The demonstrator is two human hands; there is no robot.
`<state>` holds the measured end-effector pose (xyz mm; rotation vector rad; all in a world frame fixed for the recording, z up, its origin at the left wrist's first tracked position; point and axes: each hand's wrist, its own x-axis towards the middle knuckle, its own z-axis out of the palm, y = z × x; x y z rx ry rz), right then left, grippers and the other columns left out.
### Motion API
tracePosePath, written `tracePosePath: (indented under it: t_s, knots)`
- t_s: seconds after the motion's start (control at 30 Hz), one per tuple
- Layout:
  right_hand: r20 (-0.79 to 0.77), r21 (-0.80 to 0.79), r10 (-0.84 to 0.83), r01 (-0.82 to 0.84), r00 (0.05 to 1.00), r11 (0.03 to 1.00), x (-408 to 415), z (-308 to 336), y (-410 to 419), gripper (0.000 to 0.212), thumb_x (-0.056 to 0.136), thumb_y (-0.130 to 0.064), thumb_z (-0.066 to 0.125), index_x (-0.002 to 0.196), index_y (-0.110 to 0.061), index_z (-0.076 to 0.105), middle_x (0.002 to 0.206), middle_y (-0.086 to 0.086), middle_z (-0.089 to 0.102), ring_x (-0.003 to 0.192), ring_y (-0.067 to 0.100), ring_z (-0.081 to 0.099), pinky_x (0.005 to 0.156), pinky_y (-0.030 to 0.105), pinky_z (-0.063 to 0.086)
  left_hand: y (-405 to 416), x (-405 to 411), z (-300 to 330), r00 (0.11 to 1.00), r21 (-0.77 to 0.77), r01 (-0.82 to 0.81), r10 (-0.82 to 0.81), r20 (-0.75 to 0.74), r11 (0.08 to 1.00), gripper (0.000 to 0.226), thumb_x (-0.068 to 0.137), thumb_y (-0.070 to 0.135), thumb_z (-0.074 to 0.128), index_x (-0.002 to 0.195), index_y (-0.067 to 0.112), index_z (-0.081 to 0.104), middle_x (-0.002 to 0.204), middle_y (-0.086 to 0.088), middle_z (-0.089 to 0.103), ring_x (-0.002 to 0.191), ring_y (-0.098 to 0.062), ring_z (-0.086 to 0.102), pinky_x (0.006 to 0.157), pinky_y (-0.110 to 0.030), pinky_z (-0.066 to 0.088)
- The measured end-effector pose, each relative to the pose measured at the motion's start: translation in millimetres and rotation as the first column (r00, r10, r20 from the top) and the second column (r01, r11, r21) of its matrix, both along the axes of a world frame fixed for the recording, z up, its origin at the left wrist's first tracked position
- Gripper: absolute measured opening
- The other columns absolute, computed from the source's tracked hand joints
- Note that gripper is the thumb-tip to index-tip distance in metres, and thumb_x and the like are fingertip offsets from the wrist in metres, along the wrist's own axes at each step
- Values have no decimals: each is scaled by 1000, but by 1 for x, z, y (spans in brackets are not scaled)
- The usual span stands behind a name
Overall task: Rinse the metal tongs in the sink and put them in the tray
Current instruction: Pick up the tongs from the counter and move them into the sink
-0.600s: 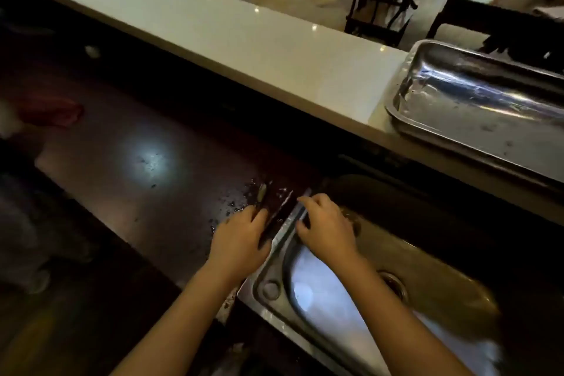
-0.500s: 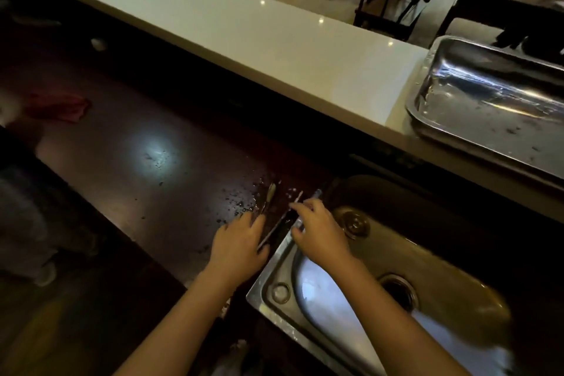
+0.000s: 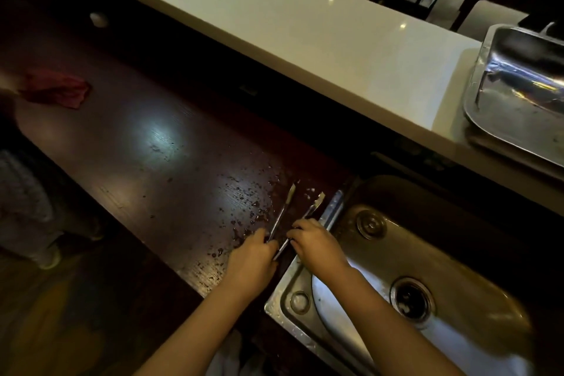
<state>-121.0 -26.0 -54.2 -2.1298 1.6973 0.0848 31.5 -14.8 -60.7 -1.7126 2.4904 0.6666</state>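
Tongs (image 3: 287, 207) of thin bright metal lie splayed on the dark, wet-speckled surface (image 3: 158, 162) beside the steel sink (image 3: 351, 256). Left hand (image 3: 251, 256) and right hand (image 3: 316, 243) each pinch one arm. The dented shiny tray (image 3: 518, 94) is cut off at right.

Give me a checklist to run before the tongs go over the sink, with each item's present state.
1. Both hands on the tongs: ok. The left hand holds the left arm of the tongs, the right hand the right arm.
2. Tongs clear of the counter: cannot tell; the tips lie low over the wet patch.
3. Sink basin free of other items: ok; only the drain shows.
4. Water running: cannot tell; no tap in view.
5. Tray ready on the upper ledge: ok; it looks empty.
6. Grip secure: cannot tell; the fingers hide the contact.
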Motion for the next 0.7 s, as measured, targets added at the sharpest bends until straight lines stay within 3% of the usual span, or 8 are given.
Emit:
tracePosePath:
  t_s: [0.17,0.27,0.33,0.4,0.47,0.53,0.57,0.7]
  knots:
    - [93,-42,-38,42,995,998,-5,-5,5,30,94,-18,44,117,-13,61,132,6,53,121,23,44,99,33,41,4,0,-3,988,16,2,1,-152,1000,28,86,23,55,112,16,58,124,-7,46,103,-24,56,77,-34,51]
    - [328,-76,-184,220,927,973,-10,-3,15,28,90,-17,54,115,-11,62,135,6,50,121,21,49,99,29,41,9,-2,-3,962,-6,-34,31,-271,999,23,84,18,58,106,13,61,127,-8,47,109,-23,54,80,-26,46]
    - [565,-40,-357,456,744,889,-11,2,24,28,85,-13,62,113,-17,60,130,4,52,111,17,56,90,24,50,13,-6,-1,939,-7,-42,38,-341,999,17,83,15,59,99,11,62,126,-8,50,110,-22,53,83,-23,43]
    - [740,87,-499,670,451,737,-11,9,35,33,81,-8,67,99,-30,52,115,2,54,95,14,63,74,16,54,16,-13,3,922,-9,-41,34,-386,999,14,82,13,60,95,10,63,124,-8,51,111,-21,53,86,-21,41]
    - [809,278,-577,789,115,548,-13,12,46,39,78,-5,69,92,-31,44,102,1,53,82,17,66,68,22,57,19,-22,7,902,-3,-54,48,-429,999,14,80,10,62,94,9,63,122,-7,53,109,-18,53,86,-18,38]
    - [745,534,-636,751,-201,389,-18,13,55,35,79,-7,69,102,-19,46,94,6,58,74,25,66,64,33,59,24,-34,10,886,-4,-43,37,-462,999,17,79,9,63,96,8,64,124,-8,53,110,-17,52,88,-15,35]
    - [700,610,-662,706,-267,359,-22,13,60,33,80,-9,69,106,-13,48,90,8,62,69,25,67,59,31,58,28,-40,11,883,-5,-25,20,-469,1000,18,80,9,62,97,7,64,126,-8,53,112,-18,52,90,-16,36]
    - [642,650,-727,675,-243,348,-44,17,79,23,82,-11,66,102,-2,60,86,13,68,62,21,67,50,23,54,46,-64,10,869,0,53,-46,-493,999,17,82,11,61,99,10,64,130,-8,52,117,-19,51,96,-23,42]
